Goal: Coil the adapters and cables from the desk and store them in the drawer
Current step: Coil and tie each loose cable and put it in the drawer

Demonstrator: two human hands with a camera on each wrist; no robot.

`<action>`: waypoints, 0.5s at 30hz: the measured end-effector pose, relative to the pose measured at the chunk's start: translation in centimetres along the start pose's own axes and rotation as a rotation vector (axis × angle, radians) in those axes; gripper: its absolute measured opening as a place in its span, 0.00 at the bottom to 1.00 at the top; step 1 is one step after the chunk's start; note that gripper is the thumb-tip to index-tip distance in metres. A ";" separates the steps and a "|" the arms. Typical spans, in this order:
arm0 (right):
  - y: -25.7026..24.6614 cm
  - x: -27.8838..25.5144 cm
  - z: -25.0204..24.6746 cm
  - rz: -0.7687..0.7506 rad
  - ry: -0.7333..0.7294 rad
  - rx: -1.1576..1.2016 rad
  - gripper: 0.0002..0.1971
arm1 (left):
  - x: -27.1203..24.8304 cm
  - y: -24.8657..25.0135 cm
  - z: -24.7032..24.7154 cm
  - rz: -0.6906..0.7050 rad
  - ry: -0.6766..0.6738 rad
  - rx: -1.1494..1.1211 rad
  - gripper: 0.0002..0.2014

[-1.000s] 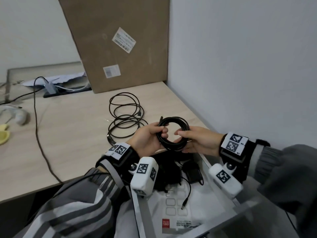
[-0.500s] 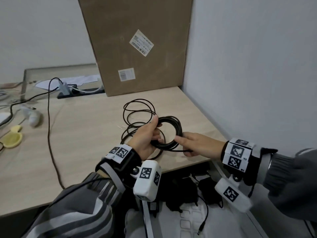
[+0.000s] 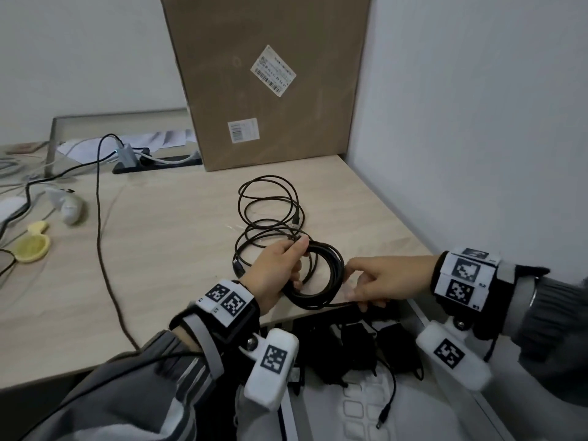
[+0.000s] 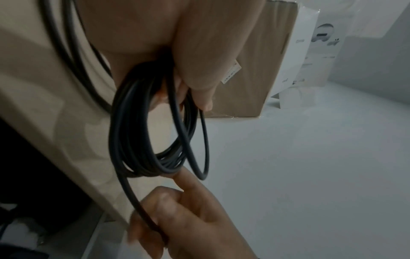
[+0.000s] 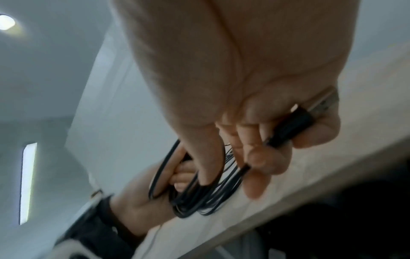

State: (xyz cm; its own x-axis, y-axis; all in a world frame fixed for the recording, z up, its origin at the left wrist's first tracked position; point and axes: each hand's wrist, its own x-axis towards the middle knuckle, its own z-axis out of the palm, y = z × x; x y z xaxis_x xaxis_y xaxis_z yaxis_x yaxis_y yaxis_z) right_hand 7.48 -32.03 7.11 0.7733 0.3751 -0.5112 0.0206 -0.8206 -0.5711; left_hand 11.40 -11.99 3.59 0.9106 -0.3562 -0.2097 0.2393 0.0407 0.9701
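My left hand (image 3: pixel 280 265) grips a coiled black cable (image 3: pixel 331 281) above the desk's front edge; the coil (image 4: pixel 137 140) hangs from its curled fingers. My right hand (image 3: pixel 378 281) holds the cable's free end, the USB plug (image 5: pixel 310 112) tucked under its curled fingers, while its index finger (image 4: pixel 186 177) touches the coil's rim. A second, thinner black cable (image 3: pixel 270 211) lies in loose loops on the desk (image 3: pixel 159 249) just behind the hands. Below, the open drawer (image 3: pixel 429 316) holds black adapters (image 3: pixel 356 345) and a lead with a barrel plug (image 3: pixel 381 418).
A large cardboard box (image 3: pixel 270 81) stands against the wall at the back. A dark lead (image 3: pixel 98 218) runs across the desk from a power strip (image 3: pixel 127 157). A yellow object (image 3: pixel 31 246) and a white object (image 3: pixel 68 208) lie at the left.
Both hands have carried the coil from over the drawer up and forward to the desk's edge. The right hand now holds the free end out to the side.
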 end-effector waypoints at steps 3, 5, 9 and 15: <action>-0.3 -0.4 1.2 -0.009 -0.017 0.300 0.30 | -1.2 -0.7 -0.2 -0.017 -0.010 -0.020 0.16; -1.4 -0.6 1.5 -0.049 0.052 0.355 0.29 | -1.5 -0.7 -0.1 0.008 -0.006 -0.033 0.16; -3.0 -0.3 1.8 -0.085 0.060 0.482 0.25 | -1.6 -0.2 -0.2 0.085 0.061 -0.005 0.15; -3.3 0.6 3.3 -0.051 0.250 0.634 0.11 | -2.4 -0.6 0.0 0.096 0.069 -0.040 0.15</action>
State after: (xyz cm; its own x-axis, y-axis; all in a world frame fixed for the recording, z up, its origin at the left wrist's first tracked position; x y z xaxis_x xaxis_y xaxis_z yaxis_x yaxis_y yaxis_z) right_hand 5.81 -27.67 6.61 0.9058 0.2335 -0.3535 -0.2555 -0.3645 -0.8955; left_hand 9.07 -11.12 3.51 0.9507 -0.2837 -0.1252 0.1619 0.1095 0.9807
